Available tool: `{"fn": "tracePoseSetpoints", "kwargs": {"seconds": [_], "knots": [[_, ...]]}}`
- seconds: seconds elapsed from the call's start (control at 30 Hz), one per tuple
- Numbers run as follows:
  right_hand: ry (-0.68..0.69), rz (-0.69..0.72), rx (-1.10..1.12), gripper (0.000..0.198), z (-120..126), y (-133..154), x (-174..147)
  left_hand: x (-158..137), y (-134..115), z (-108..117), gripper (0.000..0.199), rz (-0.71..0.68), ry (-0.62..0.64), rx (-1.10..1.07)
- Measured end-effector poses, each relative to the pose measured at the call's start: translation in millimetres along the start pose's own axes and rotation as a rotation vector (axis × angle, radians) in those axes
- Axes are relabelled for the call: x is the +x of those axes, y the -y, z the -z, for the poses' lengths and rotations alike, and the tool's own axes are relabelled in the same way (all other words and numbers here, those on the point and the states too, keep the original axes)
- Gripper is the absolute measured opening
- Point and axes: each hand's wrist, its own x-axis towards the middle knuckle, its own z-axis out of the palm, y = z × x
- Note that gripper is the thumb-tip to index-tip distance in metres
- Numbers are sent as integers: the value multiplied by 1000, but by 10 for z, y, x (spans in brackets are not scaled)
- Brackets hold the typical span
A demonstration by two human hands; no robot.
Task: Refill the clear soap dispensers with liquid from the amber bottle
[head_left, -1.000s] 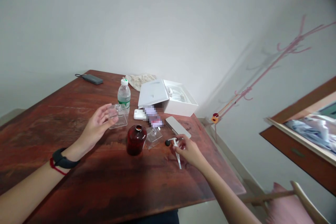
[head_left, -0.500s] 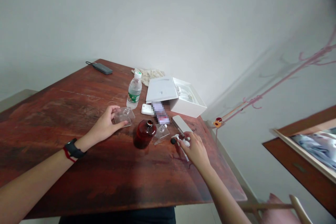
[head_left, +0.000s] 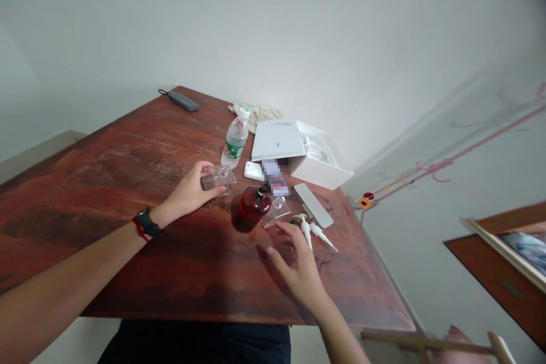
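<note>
My left hand (head_left: 191,189) grips the edges of a clear square bottle (head_left: 218,180) with a round neck, lying on the table. My right hand (head_left: 298,264) hovers over the wood with thumb and fingers apart, holding nothing. Between the hands, a dark amber bottle (head_left: 248,213) stands with its neck uncapped. Another clear square bottle (head_left: 275,213) is partly hidden behind it. Two white pump heads (head_left: 315,233) lie just beyond my right fingers, beside a small black cap (head_left: 294,222).
A water bottle (head_left: 235,139) stands behind the left hand. Further back are a white case (head_left: 253,170), a blurred phone (head_left: 275,177), a flat grey-white object (head_left: 313,205), an open white box (head_left: 322,168), a cloth (head_left: 258,114) and a grey power bank (head_left: 183,100).
My right hand has left the white pump heads and moved nearer, its fingers now spread. My left hand keeps its grip on the clear bottle. The whole view has shifted slightly.
</note>
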Motion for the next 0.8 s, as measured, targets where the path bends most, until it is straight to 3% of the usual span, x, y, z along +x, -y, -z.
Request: {"fn": "tracePoseSetpoints", "kwargs": {"seconds": [0.13, 0.3, 0.7, 0.8], "knots": [[-134, -50, 171, 59, -168, 84, 269, -12, -82, 18, 67, 1, -6, 48], [-75, -30, 464, 87, -453, 128, 432, -31, -125, 19, 67, -22, -16, 30], [-69, -1, 281, 119, -709, -22, 391, -87, -204, -5, 69, -11, 76, -34], [-177, 56, 345, 107, -696, -2, 363, -89, -192, -6, 69, -5, 79, -27]]}}
